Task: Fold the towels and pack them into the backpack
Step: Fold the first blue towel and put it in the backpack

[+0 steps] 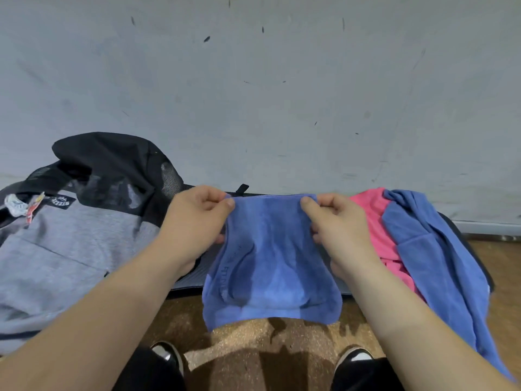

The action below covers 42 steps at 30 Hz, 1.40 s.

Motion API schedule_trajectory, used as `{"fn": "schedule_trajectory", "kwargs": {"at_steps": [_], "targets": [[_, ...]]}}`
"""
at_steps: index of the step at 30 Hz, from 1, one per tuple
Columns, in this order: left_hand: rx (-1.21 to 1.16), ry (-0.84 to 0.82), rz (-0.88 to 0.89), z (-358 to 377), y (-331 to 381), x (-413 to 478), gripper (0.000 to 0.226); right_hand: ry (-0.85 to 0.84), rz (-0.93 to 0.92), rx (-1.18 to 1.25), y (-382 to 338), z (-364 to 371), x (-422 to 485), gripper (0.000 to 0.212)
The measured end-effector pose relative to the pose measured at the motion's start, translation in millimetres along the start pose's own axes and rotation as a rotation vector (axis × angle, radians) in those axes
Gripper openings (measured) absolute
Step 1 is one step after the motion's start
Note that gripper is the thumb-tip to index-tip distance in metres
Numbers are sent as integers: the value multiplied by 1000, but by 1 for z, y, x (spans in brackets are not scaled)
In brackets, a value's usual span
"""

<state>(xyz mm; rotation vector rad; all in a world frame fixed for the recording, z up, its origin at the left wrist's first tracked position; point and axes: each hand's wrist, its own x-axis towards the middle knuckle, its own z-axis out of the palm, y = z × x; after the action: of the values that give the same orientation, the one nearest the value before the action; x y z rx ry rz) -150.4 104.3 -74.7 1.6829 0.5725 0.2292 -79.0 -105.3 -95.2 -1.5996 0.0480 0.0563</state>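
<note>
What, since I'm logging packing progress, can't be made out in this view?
Head view:
- Inside of the backpack: its slumped black top covers it.
- The pink towel: mostly covered by the loose blue towel.
- Lettering on the held blue towel: creased, too small to read.

The middle blue towel (270, 258) is soft, matt, fuzzy cloth, as is the pink towel (375, 221). The backpack (70, 244) is grey heathered fabric with black mesh panels. The floor (496, 263) looks like wood, faintly glossy.
</note>
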Motion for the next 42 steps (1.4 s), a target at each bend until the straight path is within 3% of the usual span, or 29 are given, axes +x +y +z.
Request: {"fn": "schedule_trajectory", "kwargs": {"at_steps": [6, 15, 24, 32, 36, 37, 40, 42], "targets": [[-78, -101, 50, 25, -1, -28, 8, -249, -38, 26, -9, 29, -47, 8], [-44, -50, 112, 22, 1, -23, 11, -172, -93, -58, -6, 35, -30, 9], [-48, -83, 92, 20, -1, -20, 15, -339, -82, -105, -2, 38, -29, 23], [53, -58, 205, 11, 1, -26, 13, -474, 111, 85, -4, 34, -32, 51], [5, -92, 222, 5, 5, -30, 12, -335, 15, 78, -8, 27, -25, 26], [-23, -137, 216, 3, 7, -32, 11, -300, -5, 63, -8, 24, -19, 29], [-211, -273, 183, -3, 15, -39, 12, -423, 121, 113, -12, 13, -5, 81], [-339, -357, 187, -12, 20, -42, 11, -649, 181, 213, -15, 7, -4, 78]]}}
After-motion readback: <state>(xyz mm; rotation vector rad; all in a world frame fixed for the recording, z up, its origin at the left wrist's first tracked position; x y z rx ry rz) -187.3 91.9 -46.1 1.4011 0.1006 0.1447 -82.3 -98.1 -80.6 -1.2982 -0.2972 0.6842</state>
